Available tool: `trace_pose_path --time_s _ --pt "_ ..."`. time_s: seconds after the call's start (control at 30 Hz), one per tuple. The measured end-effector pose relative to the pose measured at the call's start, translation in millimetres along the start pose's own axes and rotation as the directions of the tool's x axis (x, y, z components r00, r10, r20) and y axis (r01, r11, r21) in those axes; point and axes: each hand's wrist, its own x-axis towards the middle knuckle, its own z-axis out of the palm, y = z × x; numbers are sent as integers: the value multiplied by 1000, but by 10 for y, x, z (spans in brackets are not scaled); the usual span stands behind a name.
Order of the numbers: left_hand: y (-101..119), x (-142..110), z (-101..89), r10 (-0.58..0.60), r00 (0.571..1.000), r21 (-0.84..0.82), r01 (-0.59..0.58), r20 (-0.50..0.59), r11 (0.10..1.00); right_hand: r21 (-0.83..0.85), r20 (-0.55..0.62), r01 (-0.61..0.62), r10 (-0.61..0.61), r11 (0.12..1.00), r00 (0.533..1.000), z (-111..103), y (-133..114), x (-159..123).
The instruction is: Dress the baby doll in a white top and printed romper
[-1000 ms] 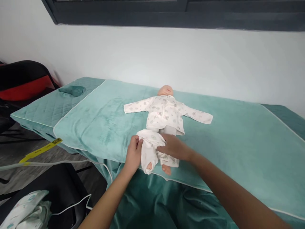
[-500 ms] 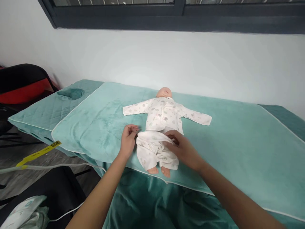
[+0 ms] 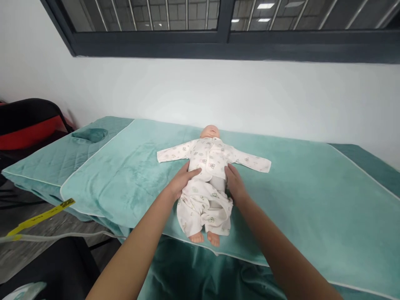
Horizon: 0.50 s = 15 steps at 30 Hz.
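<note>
A baby doll (image 3: 210,132) lies on its back, head toward the wall and arms stretched out to both sides. It wears a white printed shirt (image 3: 204,156) and matching trousers (image 3: 192,204); between them a pale strip of the middle shows. My left hand (image 3: 184,179) grips the doll's waist from the left, thumb on top of the shirt hem, fingers along the side. On the opposite side my right hand (image 3: 234,181) clasps the waist, its fingertips against the shirt edge. The trouser waistband hangs loose and slanted on the right. Bare feet poke out below.
The doll lies on a green padded bed (image 3: 296,200) along a white wall under a barred window (image 3: 150,25). At left are a face hole (image 3: 90,135), a red and black chair (image 3: 28,129), a cable with a yellow tag (image 3: 40,216) and a black seat (image 3: 53,266).
My hands have moved up from the trouser waistband to the doll's sides. The waistband, held up before, now sags on the right. The view has tilted upward.
</note>
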Motion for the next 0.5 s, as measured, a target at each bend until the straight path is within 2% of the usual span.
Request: trace_pose_path --time_s 0.1,0.2,0.37,0.5 --pt "36 55 19 46 999 -38 -45 29 998 98 53 -47 42 994 998 107 -151 26" --pt "114 198 58 75 997 -41 -74 25 996 166 45 -86 79 982 996 100 -274 167" --pt "287 664 215 122 992 -53 -121 16 991 111 41 -54 50 992 998 -24 -306 719" --pt "293 1111 332 146 988 -62 -143 50 988 91 36 -44 41 995 998 -87 -186 1214"
